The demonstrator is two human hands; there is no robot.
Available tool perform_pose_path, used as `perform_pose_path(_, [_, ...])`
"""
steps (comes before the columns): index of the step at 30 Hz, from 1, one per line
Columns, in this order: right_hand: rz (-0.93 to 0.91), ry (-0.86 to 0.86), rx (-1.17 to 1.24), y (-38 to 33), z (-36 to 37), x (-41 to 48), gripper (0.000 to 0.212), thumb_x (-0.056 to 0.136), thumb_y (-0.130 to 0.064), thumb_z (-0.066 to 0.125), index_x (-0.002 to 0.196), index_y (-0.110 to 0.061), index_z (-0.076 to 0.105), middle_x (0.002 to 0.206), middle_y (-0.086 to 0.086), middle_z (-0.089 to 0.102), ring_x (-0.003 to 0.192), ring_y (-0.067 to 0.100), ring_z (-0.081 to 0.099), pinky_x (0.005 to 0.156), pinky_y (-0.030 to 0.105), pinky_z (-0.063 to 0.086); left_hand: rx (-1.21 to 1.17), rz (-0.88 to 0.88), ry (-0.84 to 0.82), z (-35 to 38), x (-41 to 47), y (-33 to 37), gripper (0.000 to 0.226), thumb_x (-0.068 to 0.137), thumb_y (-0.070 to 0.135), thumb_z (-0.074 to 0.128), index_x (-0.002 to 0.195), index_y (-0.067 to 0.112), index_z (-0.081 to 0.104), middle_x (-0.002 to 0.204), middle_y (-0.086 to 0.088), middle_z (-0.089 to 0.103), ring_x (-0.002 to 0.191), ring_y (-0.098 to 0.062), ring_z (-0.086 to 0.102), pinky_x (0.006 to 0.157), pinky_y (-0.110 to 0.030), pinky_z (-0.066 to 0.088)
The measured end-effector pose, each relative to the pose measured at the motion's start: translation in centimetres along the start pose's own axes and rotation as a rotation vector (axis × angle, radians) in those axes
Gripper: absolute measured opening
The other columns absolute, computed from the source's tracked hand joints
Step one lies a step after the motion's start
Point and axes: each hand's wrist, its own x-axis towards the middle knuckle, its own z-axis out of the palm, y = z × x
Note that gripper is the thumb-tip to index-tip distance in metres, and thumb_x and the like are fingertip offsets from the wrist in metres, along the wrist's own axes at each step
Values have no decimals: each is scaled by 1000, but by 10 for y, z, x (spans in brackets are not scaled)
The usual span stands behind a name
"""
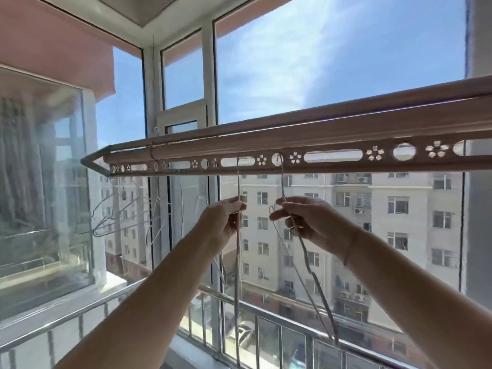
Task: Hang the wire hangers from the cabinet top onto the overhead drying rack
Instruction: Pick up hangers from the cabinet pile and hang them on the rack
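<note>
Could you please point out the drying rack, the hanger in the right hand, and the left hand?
drying rack (pixel 332 155): head view, perforated front rail.
right-hand hanger (pixel 281 179): head view, neck below hook.
left hand (pixel 226 218): head view, palm.

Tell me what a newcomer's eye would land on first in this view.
First, the two raised hands at centre: the left hand and the right hand each pinch a wire hanger, the right one hooked into a round hole of the drying rack, the left one reaching a slot. Further left, more hangers dangle from the rack. Behind everything, bright sky and an apartment block fill the windows.
</note>
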Motion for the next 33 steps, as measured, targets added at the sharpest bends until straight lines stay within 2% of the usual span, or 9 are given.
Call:
perform_pose_path(5, [19,87,-8,5,4,12,20,94,-9,49,111,-7,58,83,9,72,56,8,51,44,16,44,1,-41,-53,-12,21,-4,25,92,-1,47,113,-4,60,82,-8,57,65,-13,46,60,-23,38])
perform_pose_path(11, [66,170,50,15,3,13,23,93,-9,49,113,-1,56,83,11,70,54,9,52,42,16,43,-31,-108,-108,-14,29,-16,23,94,3,46,111,-5,60,81,-9,58,67,-14,48,58,-22,42])
perform_pose_path(14, [80,199,57,17,3,10,24,93,-13,51,112,-1,56,84,11,70,60,11,54,44,18,46,-37,-129,-143,-16,28,-17,21,96,8,44,103,-4,59,79,-9,58,68,-14,51,61,-23,43])
perform_pose_path(18, [72,221,109,20,3,5,24,94,-14,50,112,0,55,81,11,71,57,11,61,47,20,49,-66,-178,-173,-23,22,-25,29,99,19,39,95,-2,59,79,-11,60,72,-17,55,66,-26,45])
perform_pose_path(22, [79,260,89,37,2,-3,25,93,-17,51,114,-4,57,86,9,71,65,12,66,54,22,51,-16,-217,-184,-37,12,-40,30,99,20,39,101,-2,59,83,-12,61,76,-20,57,69,-29,47])
perform_pose_path(27, [83,320,71,67,0,-23,25,93,-19,52,114,-5,57,92,9,70,78,16,63,66,26,50,80,-233,-209,-58,0,-65,31,99,19,38,101,-1,61,86,-11,63,81,-20,58,74,-31,45])
perform_pose_path(33, [137,366,50,109,-5,-62,28,92,-18,52,116,-4,57,94,9,66,82,17,62,69,26,50,115,-138,-123,-84,-23,-101,33,96,19,42,113,-4,58,88,-10,58,82,-21,53,73,-33,43])
